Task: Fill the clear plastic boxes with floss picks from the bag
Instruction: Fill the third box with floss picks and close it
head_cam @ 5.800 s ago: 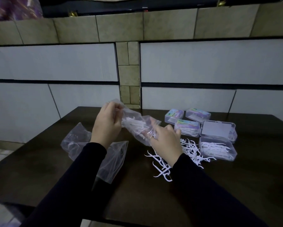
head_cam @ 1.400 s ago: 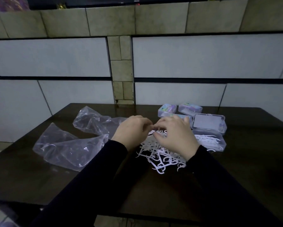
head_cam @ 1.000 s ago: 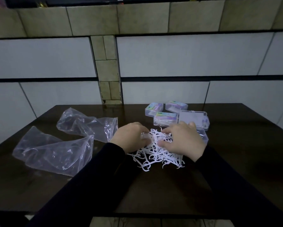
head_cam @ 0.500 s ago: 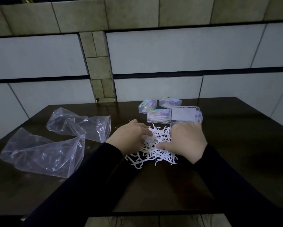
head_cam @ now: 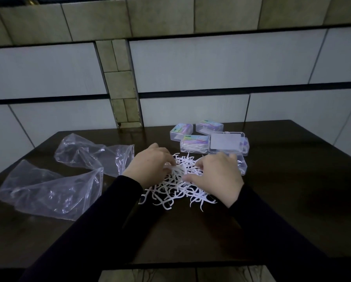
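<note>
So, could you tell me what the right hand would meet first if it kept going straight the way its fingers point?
The right hand points away and slightly left, so past the floss picks under it, it would probably first meet the open clear box at its fingertips; depth is unclear.

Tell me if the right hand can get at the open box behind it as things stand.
Probably yes. The right hand rests on the floss picks directly in front of the open box, nothing lies between them, and the box's lid is tipped back.
</note>
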The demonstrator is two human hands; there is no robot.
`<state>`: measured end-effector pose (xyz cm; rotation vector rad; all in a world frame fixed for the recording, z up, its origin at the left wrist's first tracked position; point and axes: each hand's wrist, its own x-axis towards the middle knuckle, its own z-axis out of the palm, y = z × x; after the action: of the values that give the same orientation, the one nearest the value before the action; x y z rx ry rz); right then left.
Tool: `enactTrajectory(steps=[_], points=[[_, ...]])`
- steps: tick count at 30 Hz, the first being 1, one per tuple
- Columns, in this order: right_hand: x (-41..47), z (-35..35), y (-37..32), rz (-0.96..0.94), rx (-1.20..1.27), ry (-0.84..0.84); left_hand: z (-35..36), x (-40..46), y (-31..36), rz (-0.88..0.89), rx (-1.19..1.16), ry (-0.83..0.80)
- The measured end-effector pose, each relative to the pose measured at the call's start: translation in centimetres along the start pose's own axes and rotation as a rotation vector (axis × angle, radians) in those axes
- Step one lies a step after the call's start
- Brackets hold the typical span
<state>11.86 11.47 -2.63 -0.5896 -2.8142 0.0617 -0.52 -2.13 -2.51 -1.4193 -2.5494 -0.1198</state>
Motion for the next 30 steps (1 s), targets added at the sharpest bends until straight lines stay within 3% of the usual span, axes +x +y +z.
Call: enactTrajectory(steps=[3,6,15,24,30], points=[[-0.4,-0.5,-0.2,0.033,-0.117,-0.011,0.0,-0.2,0.4,-0.003,0.003,-0.024],[-0.5,-0.5,-0.5,0.053,-0.046,-0.07,0.2,-0.1,1.1,0.003,0.039,-0.042],[0.3,0.6,-0.3,0.079,0.077,-0.069,0.3,0.2,0.8,0.007,0.031,0.052],[-0.4,-1.1,-0.3,0.098,-0.125,-0.083,0.1,0.1,0.0,-0.015,0.022,0.175],[0.1,-0.5,0.0,0.08,-0.107,-0.067,0.1,-0.1,0.1,0.005,0.008,0.259]])
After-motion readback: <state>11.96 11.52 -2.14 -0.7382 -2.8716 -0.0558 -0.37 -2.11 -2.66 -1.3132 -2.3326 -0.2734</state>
